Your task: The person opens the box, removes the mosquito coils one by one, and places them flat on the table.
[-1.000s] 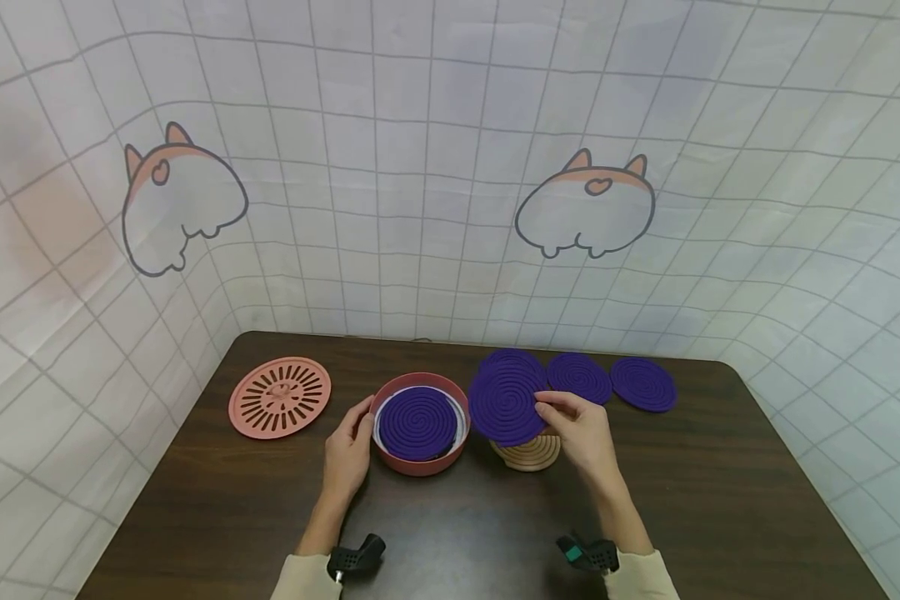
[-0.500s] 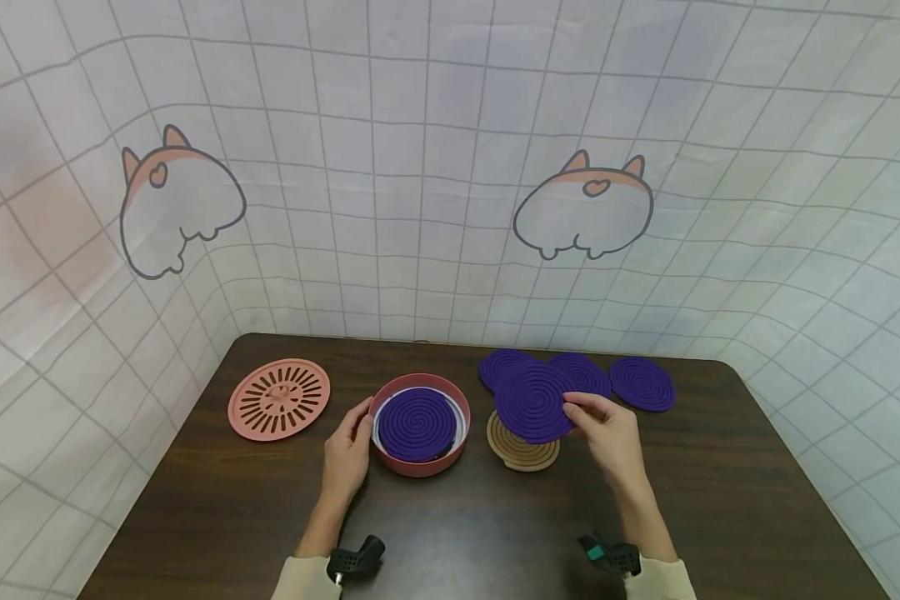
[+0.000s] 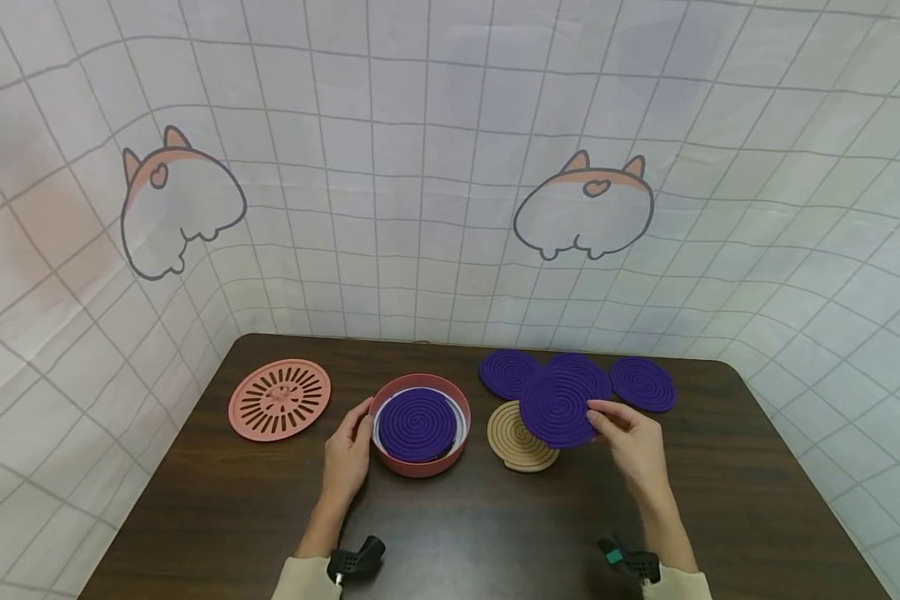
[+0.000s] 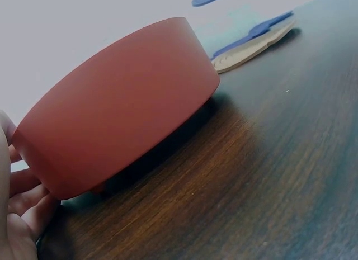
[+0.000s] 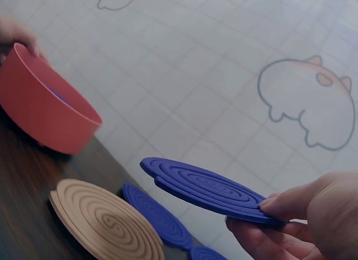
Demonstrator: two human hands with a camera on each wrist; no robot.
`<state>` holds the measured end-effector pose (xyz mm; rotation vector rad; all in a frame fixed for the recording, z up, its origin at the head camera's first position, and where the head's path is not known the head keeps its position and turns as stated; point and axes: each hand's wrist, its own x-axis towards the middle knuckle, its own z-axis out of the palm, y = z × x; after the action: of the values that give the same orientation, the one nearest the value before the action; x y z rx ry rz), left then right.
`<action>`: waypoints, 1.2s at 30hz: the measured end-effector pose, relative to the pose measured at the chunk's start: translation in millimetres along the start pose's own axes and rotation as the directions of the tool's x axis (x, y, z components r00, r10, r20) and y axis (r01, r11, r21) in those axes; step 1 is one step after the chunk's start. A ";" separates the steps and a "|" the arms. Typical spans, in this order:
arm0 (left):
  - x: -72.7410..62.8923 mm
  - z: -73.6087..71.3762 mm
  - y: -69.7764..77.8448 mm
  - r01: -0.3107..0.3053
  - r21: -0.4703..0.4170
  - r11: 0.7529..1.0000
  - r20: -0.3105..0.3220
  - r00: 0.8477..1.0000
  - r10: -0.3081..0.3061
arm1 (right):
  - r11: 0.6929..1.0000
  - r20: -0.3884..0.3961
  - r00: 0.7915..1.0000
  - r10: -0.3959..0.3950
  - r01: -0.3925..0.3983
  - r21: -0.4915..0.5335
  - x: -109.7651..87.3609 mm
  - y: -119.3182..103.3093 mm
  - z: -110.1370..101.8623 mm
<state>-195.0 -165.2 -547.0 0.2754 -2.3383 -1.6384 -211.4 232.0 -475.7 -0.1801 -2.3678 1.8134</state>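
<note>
My left hand (image 3: pixel 347 454) grips the left side of a round red container (image 3: pixel 417 469), its fingers on the wall in the left wrist view. Inside the container lies a purple spiral coaster (image 3: pixel 417 423) with a white rim around it. My right hand (image 3: pixel 636 442) pinches the right edge of another purple spiral coaster (image 3: pixel 558 408) between thumb and fingers. That coaster is held above the table, nearly flat in the right wrist view. Below and left of it a beige spiral coaster (image 3: pixel 512 440) lies on the table, partly covered in the head view.
At the back right lie more purple coasters: one on the left (image 3: pixel 506 372), one in the middle (image 3: pixel 588 372) partly hidden by the held coaster, and one on the right (image 3: pixel 643 383). A pink slotted lid (image 3: pixel 270 423) lies at the left. A patterned curtain (image 3: pixel 420 208) hangs behind the table.
My right hand has moved to the right with the purple coaster, uncovering most of the beige coaster and the back-left purple one. The left hand and container have stayed in place.
</note>
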 end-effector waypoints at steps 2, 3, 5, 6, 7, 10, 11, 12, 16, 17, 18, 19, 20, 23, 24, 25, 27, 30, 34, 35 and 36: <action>0.2 0.4 -0.4 0.000 0.004 1.000 -0.002 1.000 0.000 | 1.000 -0.009 1.000 0.000 0.000 -0.006 0.5 2.2 -4.0; 0.4 0.6 -0.5 0.001 0.006 1.000 -0.004 1.000 -0.001 | 1.000 -0.015 1.000 0.001 -0.001 -0.005 0.8 3.3 -6.0; 0.3 0.4 -0.4 -0.004 0.011 1.000 -0.007 1.000 0.004 | 1.000 -0.028 1.000 0.005 -0.005 0.000 2.0 6.3 -9.8; 0.2 0.4 -0.1 -0.004 0.011 1.000 -0.011 1.000 0.004 | 1.000 -0.035 0.999 0.010 -0.010 0.009 2.8 8.1 -11.5; 0.2 0.4 0.4 -0.006 0.012 1.000 -0.013 1.000 0.006 | 1.000 -0.042 0.999 0.014 -0.014 0.015 3.7 10.1 -13.5; 0.0 0.1 1.2 -0.013 0.007 1.000 -0.014 1.000 0.013 | 0.999 -0.061 0.998 0.032 -0.030 0.040 6.4 16.4 -18.7; 0.3 0.1 1.2 -0.010 0.007 1.000 -0.014 1.000 0.010 | 0.999 -0.064 0.997 0.037 -0.034 0.042 7.2 18.3 -20.3; 0.2 0.1 1.1 -0.011 0.006 1.000 -0.013 1.000 0.011 | 0.998 -0.065 0.997 0.043 -0.040 0.049 7.8 20.1 -21.8; 0.2 0.5 -0.2 -0.012 0.007 1.000 -0.005 1.000 0.012 | 0.998 -0.065 0.996 0.055 -0.052 0.047 10.3 26.2 -27.1; 0.2 0.6 -0.3 -0.012 0.008 1.000 -0.006 1.000 0.012 | 0.998 -0.064 0.996 0.056 -0.053 0.047 10.8 27.3 -28.2; 0.1 0.6 -0.2 -0.011 0.006 1.000 -0.006 1.000 0.011 | 0.997 -0.064 0.996 0.059 -0.056 0.050 11.3 28.4 -29.3; 0.2 0.7 -0.2 -0.011 0.005 1.000 -0.007 1.000 0.011 | 0.997 -0.064 0.996 0.060 -0.057 0.045 11.9 29.7 -30.4; 0.0 0.7 0.0 -0.011 0.005 1.000 -0.008 1.000 0.011 | 0.997 -0.065 0.996 0.060 -0.057 0.047 12.6 30.8 -31.5; 0.2 0.8 0.2 -0.016 0.006 1.000 -0.013 1.000 0.016 | 0.996 -0.069 0.995 0.067 -0.063 0.056 14.2 34.1 -34.8; 0.2 0.8 0.2 -0.017 0.006 1.000 -0.013 1.000 0.017 | 0.996 -0.069 0.995 0.068 -0.065 0.055 14.6 35.1 -35.9; 0.3 0.9 0.2 -0.017 0.006 1.000 -0.014 1.000 0.017 | 0.997 -0.066 0.996 0.067 -0.064 0.048 14.8 36.1 -37.1; 0.6 1.1 0.1 -0.018 0.007 1.000 -0.015 1.000 0.018 | 0.997 -0.067 0.995 0.072 -0.069 0.037 14.8 37.7 -39.2; 1.1 1.6 -0.3 -0.020 0.008 1.000 -0.017 1.000 0.020 | 0.997 -0.067 0.994 0.081 -0.080 0.018 14.9 40.1 -42.0; 1.0 2.0 -0.9 -0.029 0.014 0.999 -0.019 0.999 0.030 | 0.995 -0.066 0.992 0.104 -0.104 0.006 15.2 44.6 -44.7; 0.9 2.0 -1.2 -0.032 0.015 0.999 -0.019 0.999 0.032 | 0.994 -0.065 0.992 0.108 -0.108 -0.001 15.0 45.8 -45.2; 0.7 2.0 -1.5 -0.031 0.016 0.999 -0.017 0.999 0.031 | 0.994 -0.062 0.992 0.111 -0.111 -0.006 15.1 47.0 -45.7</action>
<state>-196.3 -164.2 -548.9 0.2544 -2.3320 -1.5972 -217.3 290.4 -508.7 -0.3711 -2.3677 1.8164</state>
